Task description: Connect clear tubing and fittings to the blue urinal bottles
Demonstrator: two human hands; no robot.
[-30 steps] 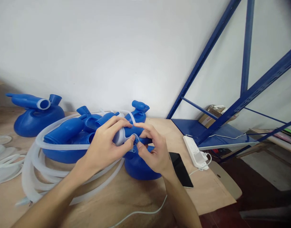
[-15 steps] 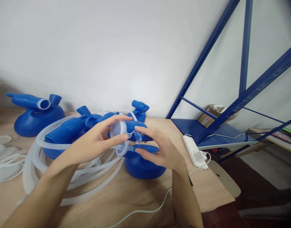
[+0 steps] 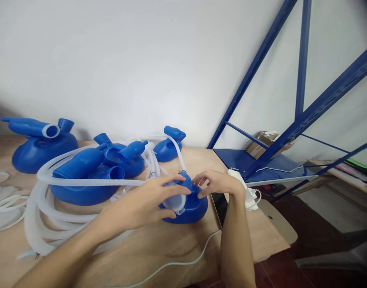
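Observation:
A blue plastic urinal bottle (image 3: pixel 193 208) stands in front of me, and a blue receptacle (image 3: pixel 186 181) with a translucent white cap (image 3: pixel 175 203) rests against its top. My left hand (image 3: pixel 153 196) reaches round the capped end from the left, fingers above and thumb below. To the right of the bottle, my right hand (image 3: pixel 215 184) has its fingers bent but apart, the tips close to the bottle's side. Nothing shows between them. Part of the bottle's neck is hidden behind the left hand and the cap.
More blue urinal bottles (image 3: pixel 45 150) stand along the wall, with coiled translucent hoses (image 3: pixel 42 208) among them. White rings and lids (image 3: pixel 6 208) lie at the left. A phone (image 3: pixel 220 206), power strip (image 3: pixel 249 196) and white cable (image 3: pixel 183 264) are on the right. Beyond stands a blue metal rack (image 3: pixel 258 64).
The capped receptacle has come down and towards me onto the bottle, with my left hand round it. My right hand has come off the receptacle and moved right.

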